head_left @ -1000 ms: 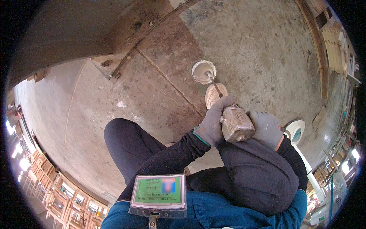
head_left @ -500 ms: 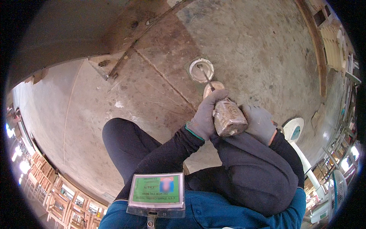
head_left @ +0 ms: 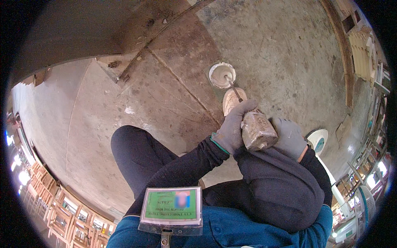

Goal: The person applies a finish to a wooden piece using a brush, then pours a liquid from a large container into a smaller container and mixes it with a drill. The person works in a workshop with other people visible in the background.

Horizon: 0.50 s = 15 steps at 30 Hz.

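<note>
My left hand [head_left: 232,130], in a grey glove, wraps round the front of a grimy, boxy power drill [head_left: 259,131]. My right hand [head_left: 288,137], gloved too, is closed at the drill's right side; its fingertips are partly hidden. From the drill a thin dark mixing rod [head_left: 236,91] slants down and away. Its far end dips into pale paste [head_left: 217,77] inside a small round white tub [head_left: 234,73] on the floor. Just on the near side of the tub is a light-coloured shoe [head_left: 228,103], partly covered by my left hand.
A white round-based stand [head_left: 317,136] is at my right, with a fan [head_left: 366,204] nearer. Wooden frames [head_left: 62,215] are stacked at the left rear. A large dark panel [head_left: 70,45] overhangs the far left. Along the right runs a long wooden beam [head_left: 343,49].
Both hands and the drill have shifted a little to the right and nearer. Inside the tub, the rod's end has moved toward the near right side.
</note>
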Available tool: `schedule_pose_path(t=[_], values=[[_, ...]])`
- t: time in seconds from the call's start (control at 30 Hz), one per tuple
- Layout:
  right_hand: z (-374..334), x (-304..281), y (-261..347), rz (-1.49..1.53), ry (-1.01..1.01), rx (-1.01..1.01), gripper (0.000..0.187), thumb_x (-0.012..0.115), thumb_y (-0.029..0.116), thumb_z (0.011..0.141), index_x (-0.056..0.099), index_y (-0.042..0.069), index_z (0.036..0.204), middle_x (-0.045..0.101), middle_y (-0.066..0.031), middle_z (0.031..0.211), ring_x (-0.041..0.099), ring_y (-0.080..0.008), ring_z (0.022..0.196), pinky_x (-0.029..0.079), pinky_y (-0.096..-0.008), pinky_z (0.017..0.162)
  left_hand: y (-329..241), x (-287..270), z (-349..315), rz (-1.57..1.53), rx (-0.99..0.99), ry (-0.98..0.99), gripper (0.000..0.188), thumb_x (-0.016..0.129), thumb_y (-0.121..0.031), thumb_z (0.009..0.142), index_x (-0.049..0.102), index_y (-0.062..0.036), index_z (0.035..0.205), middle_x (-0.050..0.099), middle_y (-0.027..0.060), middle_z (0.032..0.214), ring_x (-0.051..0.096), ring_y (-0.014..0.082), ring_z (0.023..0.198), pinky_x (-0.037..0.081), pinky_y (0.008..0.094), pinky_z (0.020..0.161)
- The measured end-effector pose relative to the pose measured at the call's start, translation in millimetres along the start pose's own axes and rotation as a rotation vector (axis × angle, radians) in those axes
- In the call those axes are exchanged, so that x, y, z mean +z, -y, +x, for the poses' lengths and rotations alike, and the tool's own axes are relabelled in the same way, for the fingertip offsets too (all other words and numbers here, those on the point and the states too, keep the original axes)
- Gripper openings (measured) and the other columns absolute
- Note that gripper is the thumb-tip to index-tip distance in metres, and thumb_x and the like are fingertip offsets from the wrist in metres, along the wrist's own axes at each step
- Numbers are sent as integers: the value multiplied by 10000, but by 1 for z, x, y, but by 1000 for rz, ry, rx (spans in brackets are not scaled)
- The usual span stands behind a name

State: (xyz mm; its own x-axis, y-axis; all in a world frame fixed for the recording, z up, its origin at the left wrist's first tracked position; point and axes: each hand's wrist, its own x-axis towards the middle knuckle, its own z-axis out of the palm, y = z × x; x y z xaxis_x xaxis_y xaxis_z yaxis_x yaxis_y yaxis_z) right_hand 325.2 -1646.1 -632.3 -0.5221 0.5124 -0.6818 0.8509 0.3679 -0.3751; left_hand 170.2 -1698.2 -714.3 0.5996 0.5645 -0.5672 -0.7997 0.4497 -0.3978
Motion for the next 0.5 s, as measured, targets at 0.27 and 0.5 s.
schedule_pose_path(t=[0.27, 0.5], values=[[-5, 0, 1, 51, 4, 29, 380, 642, 318, 679, 523, 52, 924, 575, -166, 801, 566, -356, 787, 437, -420, 673, 6, 4, -5, 88, 76, -58, 213, 540, -226, 837, 520, -59, 968, 597, 116, 837, 610, 238, 787, 524, 389, 725], [-5, -4, 10, 54, 19, 38, 388, 653, 310, 668, 537, 45, 926, 572, -170, 801, 554, -368, 789, 429, -420, 686, 7, -2, -8, 204, 155, -52, 178, 548, -208, 835, 519, -62, 933, 584, 86, 799, 608, 220, 739, 529, 362, 698]])
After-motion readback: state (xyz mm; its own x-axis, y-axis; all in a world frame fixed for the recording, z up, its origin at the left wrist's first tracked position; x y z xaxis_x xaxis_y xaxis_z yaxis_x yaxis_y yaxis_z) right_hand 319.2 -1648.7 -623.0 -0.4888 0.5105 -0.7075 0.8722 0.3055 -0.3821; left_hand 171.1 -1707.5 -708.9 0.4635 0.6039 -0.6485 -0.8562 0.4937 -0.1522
